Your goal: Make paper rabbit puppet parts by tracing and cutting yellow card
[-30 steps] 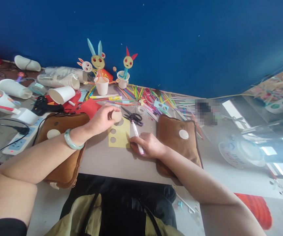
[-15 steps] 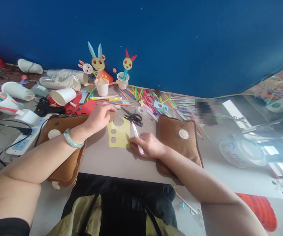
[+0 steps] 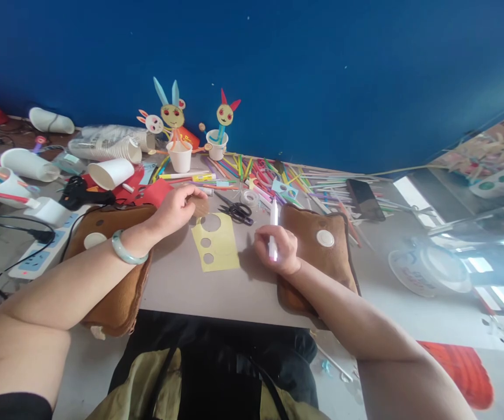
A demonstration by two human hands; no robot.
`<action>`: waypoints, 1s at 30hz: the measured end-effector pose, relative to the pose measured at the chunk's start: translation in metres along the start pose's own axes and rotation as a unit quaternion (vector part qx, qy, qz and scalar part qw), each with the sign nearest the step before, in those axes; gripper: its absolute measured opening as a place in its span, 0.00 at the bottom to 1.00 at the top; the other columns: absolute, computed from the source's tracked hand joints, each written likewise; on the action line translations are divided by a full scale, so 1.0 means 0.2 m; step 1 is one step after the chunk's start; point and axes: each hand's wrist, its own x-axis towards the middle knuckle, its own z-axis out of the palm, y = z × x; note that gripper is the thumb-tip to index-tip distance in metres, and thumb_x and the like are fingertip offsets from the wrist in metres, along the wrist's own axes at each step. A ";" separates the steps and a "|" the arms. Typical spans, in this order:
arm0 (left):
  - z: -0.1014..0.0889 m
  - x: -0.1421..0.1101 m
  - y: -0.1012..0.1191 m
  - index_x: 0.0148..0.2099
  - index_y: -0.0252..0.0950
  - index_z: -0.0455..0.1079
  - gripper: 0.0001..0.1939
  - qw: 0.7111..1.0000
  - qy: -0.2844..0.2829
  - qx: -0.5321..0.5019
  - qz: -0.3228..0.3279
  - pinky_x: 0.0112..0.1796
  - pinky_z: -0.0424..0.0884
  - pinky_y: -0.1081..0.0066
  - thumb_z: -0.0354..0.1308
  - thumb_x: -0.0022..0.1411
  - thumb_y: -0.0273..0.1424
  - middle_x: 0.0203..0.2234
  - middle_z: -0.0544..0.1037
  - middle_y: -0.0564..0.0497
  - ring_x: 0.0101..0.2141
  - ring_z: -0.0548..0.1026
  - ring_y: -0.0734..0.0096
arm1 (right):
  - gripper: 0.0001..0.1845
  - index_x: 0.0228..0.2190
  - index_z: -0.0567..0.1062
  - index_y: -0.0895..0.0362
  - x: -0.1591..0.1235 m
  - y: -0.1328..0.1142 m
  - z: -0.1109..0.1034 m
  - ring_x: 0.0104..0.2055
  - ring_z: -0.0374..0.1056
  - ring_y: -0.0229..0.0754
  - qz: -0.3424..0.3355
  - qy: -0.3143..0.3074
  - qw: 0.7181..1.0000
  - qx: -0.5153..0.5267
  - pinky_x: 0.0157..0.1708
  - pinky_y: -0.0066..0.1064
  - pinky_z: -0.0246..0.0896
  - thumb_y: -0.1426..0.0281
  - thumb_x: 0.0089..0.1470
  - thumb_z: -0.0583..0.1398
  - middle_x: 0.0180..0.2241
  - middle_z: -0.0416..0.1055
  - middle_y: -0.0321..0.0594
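Note:
My left hand [image 3: 177, 209] is closed round a small tan round piece [image 3: 200, 206], held just above the top of a yellow paper sheet [image 3: 219, 248] with three round holes cut in it. A pale green bangle [image 3: 126, 251] circles that wrist. My right hand [image 3: 277, 249] grips a white and pink marker [image 3: 273, 228] upright, lifted off the table to the right of the yellow sheet, beside a brown padded cushion [image 3: 322, 245]. Black scissors [image 3: 237, 210] lie just beyond the sheet.
A second brown cushion [image 3: 112, 233] lies under my left forearm. Paper cups [image 3: 109, 172], paper rabbit figures [image 3: 172, 114] in cups, many coloured straws [image 3: 278, 175], red paper, a black glue gun [image 3: 77, 189], a power strip [image 3: 37, 251] and a phone [image 3: 366, 198] crowd the far table. A blue wall stands behind.
My right hand has lifted off the yellow sheet and moved right, turning the marker upright. The left hand with the tan piece has shifted slightly left. The sheet has turned a little.

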 end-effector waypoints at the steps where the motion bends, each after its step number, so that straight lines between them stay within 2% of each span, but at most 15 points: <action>1: 0.00 0.00 0.00 0.42 0.34 0.75 0.20 1.000 -0.002 -0.017 -0.011 0.41 0.76 0.66 0.49 0.50 0.18 0.41 0.82 0.47 0.40 0.79 0.64 | 0.09 0.36 0.69 0.51 0.00 0.00 0.00 0.21 0.69 0.36 0.002 -0.003 1.000 -0.001 0.23 0.28 0.64 0.76 0.53 0.58 0.24 0.75 0.32; 6: 0.01 0.01 0.00 0.44 0.34 0.73 0.17 0.994 0.009 -0.095 -0.044 0.37 0.76 0.69 0.52 0.52 0.20 0.42 0.82 0.45 0.43 0.79 0.64 | 0.07 0.35 0.69 0.51 -0.01 0.01 0.01 0.21 0.71 0.36 -0.002 -0.023 1.000 -0.012 0.23 0.28 0.67 0.75 0.54 0.58 0.23 0.74 0.31; 11: 0.01 0.01 0.00 0.45 0.35 0.72 0.17 0.993 0.016 -0.100 -0.057 0.39 0.77 0.68 0.54 0.53 0.20 0.42 0.82 0.45 0.42 0.79 0.64 | 0.08 0.36 0.69 0.52 -0.01 0.01 0.01 0.21 0.70 0.36 -0.004 -0.010 1.000 -0.005 0.23 0.26 0.66 0.76 0.53 0.59 0.23 0.75 0.31; 14: 0.01 0.00 0.00 0.44 0.37 0.73 0.17 0.998 0.032 -0.052 -0.030 0.43 0.76 0.65 0.52 0.54 0.20 0.43 0.82 0.47 0.43 0.79 0.64 | 0.08 0.35 0.70 0.52 0.00 0.01 0.01 0.21 0.70 0.36 0.004 0.009 1.000 -0.024 0.23 0.26 0.66 0.75 0.54 0.59 0.24 0.75 0.31; 18: -0.01 -0.01 0.03 0.39 0.38 0.75 0.18 0.998 0.030 0.044 0.021 0.51 0.72 0.59 0.49 0.53 0.17 0.41 0.82 0.49 0.46 0.77 0.61 | 0.07 0.35 0.70 0.52 0.02 0.02 0.00 0.22 0.70 0.36 0.027 0.077 0.995 -0.052 0.24 0.27 0.67 0.74 0.54 0.61 0.25 0.75 0.32; 21: -0.02 -0.02 0.06 0.35 0.38 0.76 0.18 0.993 0.027 0.113 0.026 0.50 0.70 0.56 0.47 0.52 0.16 0.41 0.82 0.48 0.47 0.76 0.58 | 0.07 0.36 0.70 0.52 0.05 0.04 -0.03 0.23 0.71 0.38 0.071 0.114 0.989 -0.063 0.25 0.29 0.68 0.73 0.55 0.61 0.26 0.75 0.32; 26: -0.02 -0.03 0.10 0.28 0.39 0.74 0.15 0.978 -0.019 0.207 0.015 0.50 0.64 0.49 0.48 0.51 0.18 0.33 0.81 0.48 0.44 0.75 0.53 | 0.07 0.40 0.68 0.52 0.09 0.09 -0.09 0.25 0.73 0.40 0.152 0.160 0.974 -0.048 0.29 0.33 0.70 0.69 0.58 0.60 0.27 0.74 0.33; 30: -0.01 -0.03 0.07 0.22 0.39 0.71 0.14 0.971 -0.040 0.232 0.037 0.47 0.62 0.49 0.50 0.50 0.18 0.27 0.78 0.48 0.39 0.74 0.53 | 0.07 0.41 0.67 0.52 0.13 0.16 -0.14 0.27 0.73 0.42 0.152 0.183 0.969 -0.060 0.34 0.37 0.72 0.69 0.59 0.59 0.27 0.73 0.34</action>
